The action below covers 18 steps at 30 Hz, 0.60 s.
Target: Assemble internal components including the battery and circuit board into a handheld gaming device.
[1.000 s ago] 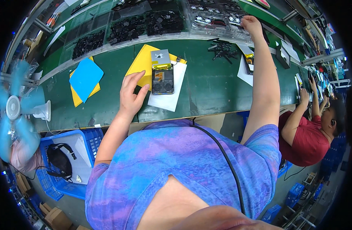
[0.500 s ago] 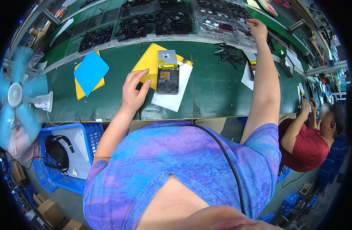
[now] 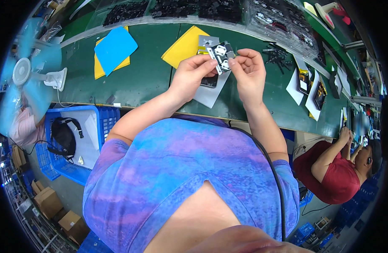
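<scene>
My left hand (image 3: pixel 189 76) and my right hand (image 3: pixel 249 76) are closed on opposite ends of a small flat part (image 3: pixel 222 54), black with white patches and a silvery strip. They hold it up over the bench. Below it lies an opened black handheld device (image 3: pixel 210 81), mostly hidden by my hands and the part. A silver-grey block (image 3: pixel 206 40) shows at the device's far end. Beneath are a white sheet (image 3: pixel 208 97) and a yellow sheet (image 3: pixel 181 45).
Clear trays (image 3: pixel 282 26) of similar parts line the back. Black strips (image 3: pixel 279 55) and two more devices on paper (image 3: pixel 304 82) lie right. A blue sheet (image 3: pixel 115 50), spinning fan (image 3: pixel 21 71) and blue crate (image 3: pixel 97 114) are left. A co-worker (image 3: pixel 337 177) sits right.
My right hand has come back from the parts tray with the small flat part. My left hand has moved right and now grips it too. The view has shifted.
</scene>
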Tool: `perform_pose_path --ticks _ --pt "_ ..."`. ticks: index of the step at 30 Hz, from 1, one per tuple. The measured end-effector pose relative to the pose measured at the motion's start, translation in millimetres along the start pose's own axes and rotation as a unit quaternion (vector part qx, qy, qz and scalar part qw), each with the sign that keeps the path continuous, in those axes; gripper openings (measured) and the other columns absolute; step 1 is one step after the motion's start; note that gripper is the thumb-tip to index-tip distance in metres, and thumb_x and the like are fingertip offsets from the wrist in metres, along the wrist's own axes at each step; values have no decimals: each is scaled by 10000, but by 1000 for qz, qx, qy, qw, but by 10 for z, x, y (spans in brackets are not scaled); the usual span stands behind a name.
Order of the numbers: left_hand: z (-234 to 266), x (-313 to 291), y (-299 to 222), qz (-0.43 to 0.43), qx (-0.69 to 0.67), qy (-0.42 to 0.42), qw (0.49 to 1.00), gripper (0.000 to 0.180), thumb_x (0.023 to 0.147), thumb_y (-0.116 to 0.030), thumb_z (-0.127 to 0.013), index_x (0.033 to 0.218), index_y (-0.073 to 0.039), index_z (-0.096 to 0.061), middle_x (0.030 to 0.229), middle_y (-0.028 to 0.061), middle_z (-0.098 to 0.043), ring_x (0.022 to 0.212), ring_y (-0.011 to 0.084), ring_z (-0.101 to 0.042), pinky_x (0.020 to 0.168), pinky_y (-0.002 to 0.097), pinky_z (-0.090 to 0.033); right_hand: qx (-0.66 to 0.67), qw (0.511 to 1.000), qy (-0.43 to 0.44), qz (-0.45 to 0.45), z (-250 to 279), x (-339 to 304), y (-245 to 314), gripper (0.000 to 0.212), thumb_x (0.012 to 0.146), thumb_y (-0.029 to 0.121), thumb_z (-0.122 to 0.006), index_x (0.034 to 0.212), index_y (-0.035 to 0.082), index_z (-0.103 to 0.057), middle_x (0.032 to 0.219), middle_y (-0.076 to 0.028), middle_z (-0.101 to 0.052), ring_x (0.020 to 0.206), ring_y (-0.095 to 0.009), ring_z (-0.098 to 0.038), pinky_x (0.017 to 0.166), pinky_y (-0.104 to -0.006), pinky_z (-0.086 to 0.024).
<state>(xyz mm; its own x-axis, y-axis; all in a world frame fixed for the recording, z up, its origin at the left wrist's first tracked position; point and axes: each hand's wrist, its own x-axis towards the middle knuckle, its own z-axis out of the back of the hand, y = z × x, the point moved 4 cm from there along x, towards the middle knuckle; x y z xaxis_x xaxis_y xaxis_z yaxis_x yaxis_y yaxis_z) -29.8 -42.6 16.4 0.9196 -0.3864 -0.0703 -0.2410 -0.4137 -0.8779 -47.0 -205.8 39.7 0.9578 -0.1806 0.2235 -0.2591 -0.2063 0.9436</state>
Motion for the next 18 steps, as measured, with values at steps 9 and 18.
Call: perform_pose_path --ticks 9,18 --pt "146 -28 47 11 -34 -26 999 166 923 -92 -715 1057 0 -683 923 23 -694 796 60 -609 735 211 -490 -12 999 34 -13 -153 -217 -53 391 884 -46 -698 1218 -9 -497 822 -43 -659 743 -66 -610 659 -200 -461" --pt "125 -191 -76 -13 71 -17 997 194 928 -63 -653 1097 30 -663 965 25 -698 840 78 -631 779 241 -514 -358 918 -23 166 -180 -304 159 496 775 111 -832 1209 42 -601 1031 -98 -629 918 -210 -617 747 -311 -479"
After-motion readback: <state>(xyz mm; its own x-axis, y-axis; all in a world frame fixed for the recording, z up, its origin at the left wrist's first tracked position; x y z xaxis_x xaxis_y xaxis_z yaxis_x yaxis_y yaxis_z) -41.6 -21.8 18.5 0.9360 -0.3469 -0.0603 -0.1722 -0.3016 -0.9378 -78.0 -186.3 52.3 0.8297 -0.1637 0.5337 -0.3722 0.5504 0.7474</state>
